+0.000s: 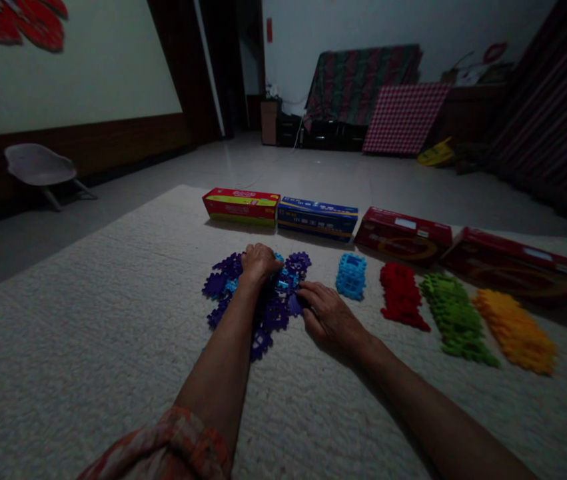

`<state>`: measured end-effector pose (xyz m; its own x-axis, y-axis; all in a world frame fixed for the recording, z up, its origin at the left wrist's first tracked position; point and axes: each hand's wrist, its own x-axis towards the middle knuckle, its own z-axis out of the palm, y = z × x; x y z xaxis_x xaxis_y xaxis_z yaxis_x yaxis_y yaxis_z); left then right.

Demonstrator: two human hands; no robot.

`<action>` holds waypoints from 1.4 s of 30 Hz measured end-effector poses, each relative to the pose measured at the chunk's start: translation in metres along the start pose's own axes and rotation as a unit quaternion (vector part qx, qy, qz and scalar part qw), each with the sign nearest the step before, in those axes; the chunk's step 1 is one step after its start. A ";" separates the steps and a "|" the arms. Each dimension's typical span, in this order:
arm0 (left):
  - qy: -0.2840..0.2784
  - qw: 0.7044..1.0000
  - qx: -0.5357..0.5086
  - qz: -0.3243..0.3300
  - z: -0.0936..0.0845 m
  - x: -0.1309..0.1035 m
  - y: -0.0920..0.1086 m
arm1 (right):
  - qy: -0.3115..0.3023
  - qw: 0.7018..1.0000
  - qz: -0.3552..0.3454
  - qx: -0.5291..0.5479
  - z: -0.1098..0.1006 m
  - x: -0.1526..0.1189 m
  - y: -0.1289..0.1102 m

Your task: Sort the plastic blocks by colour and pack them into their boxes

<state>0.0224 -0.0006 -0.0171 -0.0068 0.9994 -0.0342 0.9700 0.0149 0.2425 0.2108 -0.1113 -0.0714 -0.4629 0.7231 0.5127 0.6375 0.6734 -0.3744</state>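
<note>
Purple pieces (276,315) touch left hand (259,262), right hand (332,313); I can't tell either grip's closure or hold. Blue box (317,219) lettering blurred.

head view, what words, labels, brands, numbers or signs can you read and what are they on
Blue box: possibly "121"; the characters beside it are too blurred.
Red and yellow box: lettering too blurred to read.
Left dark red box and right dark red box: pale labels, too small to read.
Red wall strip: too small to tell.
Purple pieces: none I can make out.
</note>
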 end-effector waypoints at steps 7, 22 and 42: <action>-0.009 1.000 0.022 -0.004 0.001 -0.004 0.008 | -0.002 1.000 -0.005 -0.007 0.002 -0.001 0.002; 0.091 0.996 0.003 -0.004 -0.002 -0.008 0.011 | -0.002 1.000 -0.003 -0.007 0.003 -0.001 0.002; -0.228 0.881 -0.347 0.225 -0.027 -0.020 0.027 | 0.123 0.980 0.035 -0.150 -0.004 -0.002 0.002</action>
<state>0.0426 -0.0190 0.0162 0.5932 0.7944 -0.1306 0.4654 -0.2060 0.8608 0.2159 -0.1120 -0.0703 -0.2728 0.6822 0.6783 0.8316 0.5217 -0.1903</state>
